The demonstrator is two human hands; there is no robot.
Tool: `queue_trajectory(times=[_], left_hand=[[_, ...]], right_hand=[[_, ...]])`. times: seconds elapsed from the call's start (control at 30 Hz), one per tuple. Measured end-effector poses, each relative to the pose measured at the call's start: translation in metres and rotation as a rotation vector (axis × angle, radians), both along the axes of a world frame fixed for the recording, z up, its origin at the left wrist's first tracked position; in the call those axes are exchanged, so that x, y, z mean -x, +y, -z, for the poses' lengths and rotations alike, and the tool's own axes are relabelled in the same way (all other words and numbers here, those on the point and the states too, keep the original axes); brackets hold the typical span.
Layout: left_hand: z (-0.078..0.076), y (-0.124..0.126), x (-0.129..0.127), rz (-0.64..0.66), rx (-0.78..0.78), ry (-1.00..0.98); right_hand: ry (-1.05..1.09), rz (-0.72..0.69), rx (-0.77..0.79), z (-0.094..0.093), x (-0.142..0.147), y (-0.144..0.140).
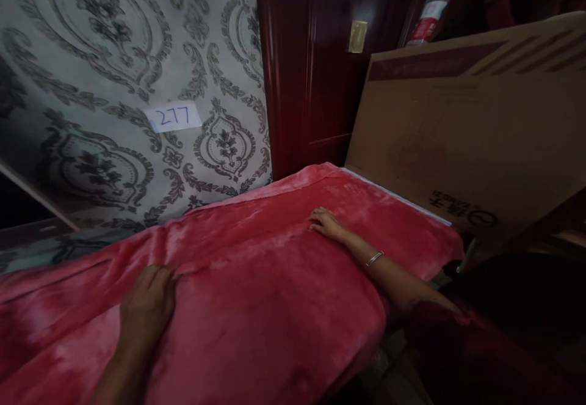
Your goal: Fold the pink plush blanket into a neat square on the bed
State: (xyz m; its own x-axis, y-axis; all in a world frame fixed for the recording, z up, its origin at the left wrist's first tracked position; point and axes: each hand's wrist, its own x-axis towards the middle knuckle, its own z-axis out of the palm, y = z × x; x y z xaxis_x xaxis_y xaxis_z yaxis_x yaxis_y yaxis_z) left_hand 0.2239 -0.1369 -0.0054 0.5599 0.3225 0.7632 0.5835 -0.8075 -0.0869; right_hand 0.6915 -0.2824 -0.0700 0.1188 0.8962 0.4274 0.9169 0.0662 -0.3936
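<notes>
Red plush across the near and middle scene: spread from the left edge to the middle right as a rumpled blanket (256,307), hiding whatever lies beneath. Held at near left by the left hand (149,298), with its grip closed on a raised fold (247,246). Held farther off, right of centre, by the right hand (328,225), with bent fingertips apparently pinching that same fold; too dim to be surer. Circled above that wrist by a bracelet (374,259). Seems to be at the step of drawing the fold out straight between both hands. For a next move, calls for an even pull from left and right, keeping each grip firm so as not to bunch the plush.

Bordered at far right by a pale strip (398,196) and, just beyond, by a large cardboard box (462,124), likely to block any sweep that way. Topped there by a red-labelled bottle (430,20). Backed at centre by dark red panelling (290,75), and at far left by patterned wallpaper (114,87) bearing a paper marked 277 (174,116).
</notes>
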Motion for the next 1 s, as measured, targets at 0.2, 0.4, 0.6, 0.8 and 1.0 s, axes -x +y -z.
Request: queue_trajectory(times=[0.2, 0.4, 0.6, 0.8, 1.0], left_hand=[[0.007, 0.007, 0.0, 0.016, 0.07, 0.025], [-0.012, -0.007, -0.006, -0.032, 0.166, 0.138], [-0.039, -0.023, -0.007, -0.077, 0.23, 0.219], [-0.055, -0.063, 0.012, -0.046, 0.172, 0.198], [-0.042, -0.122, 0.022, 0.088, 0.197, 0.346]], right_hand=[[0.031, 0.076, -0.109, -0.016, 0.003, -0.004], [-0.041, 0.142, -0.289, -0.063, 0.002, -0.04], [-0.096, 0.147, -0.295, -0.088, 0.015, -0.075], [-0.159, 0.242, -0.444, -0.103, 0.035, -0.126], [-0.163, 0.43, -0.358, -0.08, 0.044, -0.192]])
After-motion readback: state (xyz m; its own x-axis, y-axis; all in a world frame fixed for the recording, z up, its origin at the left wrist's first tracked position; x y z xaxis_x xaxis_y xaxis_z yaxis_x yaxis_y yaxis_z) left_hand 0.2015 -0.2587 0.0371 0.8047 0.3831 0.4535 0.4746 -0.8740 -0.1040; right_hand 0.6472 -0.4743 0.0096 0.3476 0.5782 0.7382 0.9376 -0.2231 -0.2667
